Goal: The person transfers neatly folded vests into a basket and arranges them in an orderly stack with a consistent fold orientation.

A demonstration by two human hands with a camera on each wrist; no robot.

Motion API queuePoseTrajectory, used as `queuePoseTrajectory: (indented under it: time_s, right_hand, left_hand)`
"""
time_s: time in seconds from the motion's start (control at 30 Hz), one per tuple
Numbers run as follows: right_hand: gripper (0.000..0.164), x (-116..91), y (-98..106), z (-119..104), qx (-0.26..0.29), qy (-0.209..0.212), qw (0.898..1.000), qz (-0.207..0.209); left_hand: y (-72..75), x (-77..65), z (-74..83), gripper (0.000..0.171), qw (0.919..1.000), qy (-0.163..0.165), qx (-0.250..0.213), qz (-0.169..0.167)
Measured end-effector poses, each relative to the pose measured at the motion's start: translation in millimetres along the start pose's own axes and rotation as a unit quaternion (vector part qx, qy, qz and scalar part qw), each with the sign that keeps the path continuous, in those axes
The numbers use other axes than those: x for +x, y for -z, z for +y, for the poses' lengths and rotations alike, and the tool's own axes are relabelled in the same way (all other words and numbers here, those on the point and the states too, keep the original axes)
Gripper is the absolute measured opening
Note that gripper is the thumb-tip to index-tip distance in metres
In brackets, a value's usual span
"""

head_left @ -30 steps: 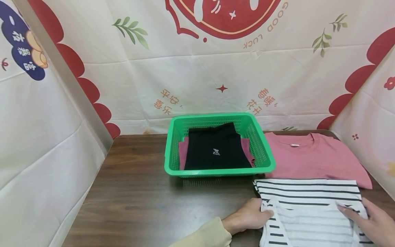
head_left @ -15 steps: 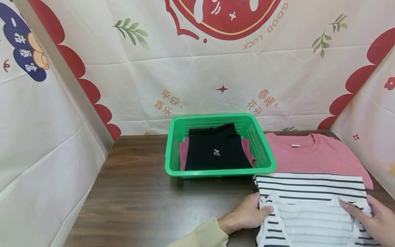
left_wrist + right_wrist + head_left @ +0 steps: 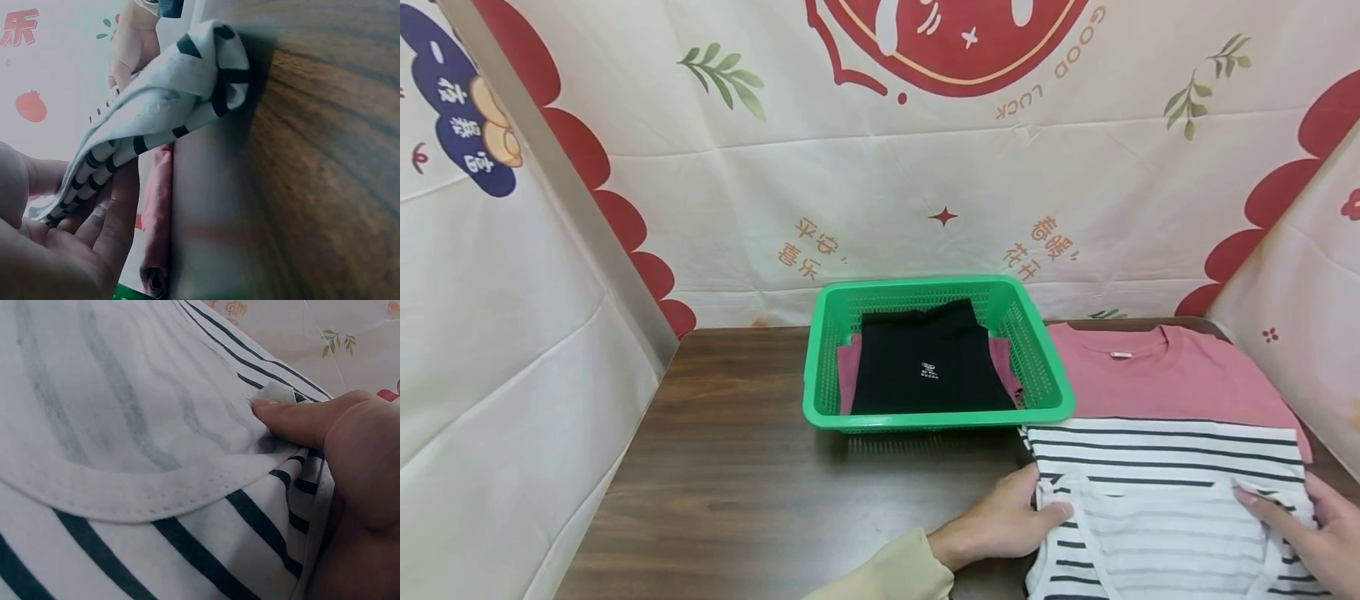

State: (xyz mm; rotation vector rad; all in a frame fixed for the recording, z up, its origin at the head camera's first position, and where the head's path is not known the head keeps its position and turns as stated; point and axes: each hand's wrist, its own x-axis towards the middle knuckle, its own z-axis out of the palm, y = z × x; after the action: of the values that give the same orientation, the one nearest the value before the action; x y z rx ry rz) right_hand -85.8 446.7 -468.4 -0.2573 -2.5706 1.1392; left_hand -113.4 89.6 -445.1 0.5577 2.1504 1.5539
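Both hands hold a white T-shirt with black stripes (image 3: 1165, 462), its pale inner side and neckline showing toward me in the head view. My left hand (image 3: 1018, 512) pinches the left side, thumb on top and fingers beneath, as the left wrist view shows. At the opposite side my right hand (image 3: 1311, 529) grips the cloth, its thumb (image 3: 294, 419) pressed near the neckline. In the left wrist view the striped shirt (image 3: 169, 94) hangs in a fold above the table. Its far edge overlaps a pink T-shirt (image 3: 1180, 375) spread out behind it. The near end is out of frame.
A green plastic basket (image 3: 940, 418) stands at the back middle, holding a folded black garment (image 3: 925, 358) on top of a dark pink one (image 3: 848, 375). Brown wooden tabletop (image 3: 737, 483) stretches to the left. Printed white cloth (image 3: 880, 200) hangs behind and along both sides.
Both hands have moved the striped shirt a little away from me and rightward, and its far edge now covers more of the pink T-shirt. The basket stays put.
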Motion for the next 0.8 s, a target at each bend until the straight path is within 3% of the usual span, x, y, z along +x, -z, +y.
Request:
queuePoseTrajectory:
  time_s: [0.2,0.47,0.7,0.8]
  right_hand:
    - [0.058,-0.4,-1.6,-0.9,0.04,0.001,0.999,-0.001]
    - [0.052,1.8,-3.0,3.2,0.022,-0.02,0.999,-0.016]
    - [0.048,5.4,-4.4,7.0,0.043,-0.035,0.998,-0.016]
    - [0.046,7.4,-5.3,8.4,0.025,-0.042,0.999,-0.021]
  left_hand:
    - [5.5,-4.0,5.4,0.03,0.9991,-0.02,0.033,-0.014]
    - [9.5,-10.8,12.8,0.03,0.9978,-0.015,0.059,-0.027]
    - [10.6,-14.5,17.8,0.034,0.9985,-0.019,0.042,-0.028]
    - [11.1,-16.0,19.8,0.037,0.9985,-0.032,0.035,-0.028]
